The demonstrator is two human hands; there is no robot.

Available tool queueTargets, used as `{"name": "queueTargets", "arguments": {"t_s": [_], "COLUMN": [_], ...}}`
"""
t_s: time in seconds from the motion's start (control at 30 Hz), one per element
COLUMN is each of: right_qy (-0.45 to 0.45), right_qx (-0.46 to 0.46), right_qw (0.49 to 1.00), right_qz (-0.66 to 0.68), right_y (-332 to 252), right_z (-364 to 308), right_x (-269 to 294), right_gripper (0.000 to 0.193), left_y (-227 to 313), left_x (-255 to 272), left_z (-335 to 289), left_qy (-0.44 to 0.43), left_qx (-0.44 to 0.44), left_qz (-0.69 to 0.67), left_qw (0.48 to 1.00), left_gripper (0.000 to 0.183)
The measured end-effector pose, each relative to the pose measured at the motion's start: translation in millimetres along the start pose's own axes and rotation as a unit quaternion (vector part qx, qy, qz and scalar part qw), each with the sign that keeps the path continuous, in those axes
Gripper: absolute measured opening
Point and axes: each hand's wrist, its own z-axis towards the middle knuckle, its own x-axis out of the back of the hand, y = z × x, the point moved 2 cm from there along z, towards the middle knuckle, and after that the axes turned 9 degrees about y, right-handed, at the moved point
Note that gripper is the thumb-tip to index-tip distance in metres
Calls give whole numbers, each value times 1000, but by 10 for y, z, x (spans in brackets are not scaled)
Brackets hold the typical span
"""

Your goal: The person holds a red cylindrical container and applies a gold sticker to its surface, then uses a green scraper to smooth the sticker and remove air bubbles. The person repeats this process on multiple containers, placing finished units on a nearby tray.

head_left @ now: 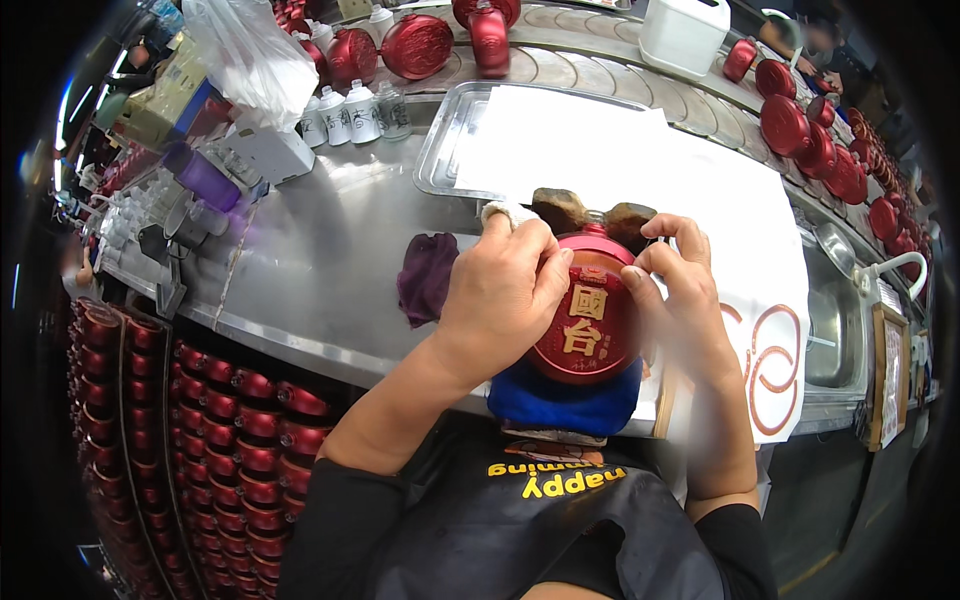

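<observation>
A round, flat red bottle [588, 345] with raised gold characters lies face up, its neck away from me between two worn brown blocks [558, 208]. A folded blue cloth [567, 398] sits under its near side. An orange-brown band shows along the bottle's far rim. My left hand [508, 285] is closed over the bottle's left edge, a wad of white cloth [512, 212] in its fingers. With fingers curled, my right hand [677, 265] touches the bottle's upper right rim with thumb and forefinger; whatever they pinch is too small to make out.
A purple cloth [427, 280] lies on the steel bench at left. White paper [745, 220] at right carries several orange-brown rings [772, 370]; beyond are a clear tray [432, 160], white squeeze bottles [361, 112] and a conveyor [590, 30] with red bottles. Right stands a sink [835, 320].
</observation>
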Motion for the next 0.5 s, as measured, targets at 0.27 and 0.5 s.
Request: {"name": "queueTargets", "arguments": {"t_s": [0.27,0.5], "right_qy": [34,74], "right_qx": [2,36], "right_qw": [998,996], "right_qz": [-52,-39], "right_y": [23,22], "right_z": [115,40], "right_x": [-104,-92], "right_gripper": [13,28], "left_y": [-140,-180], "left_x": [-132,-158], "left_z": [96,118], "left_qy": [49,38], "left_qx": [-47,-27], "left_qz": [48,34], "left_qw": [997,998], "left_gripper": [13,14]}}
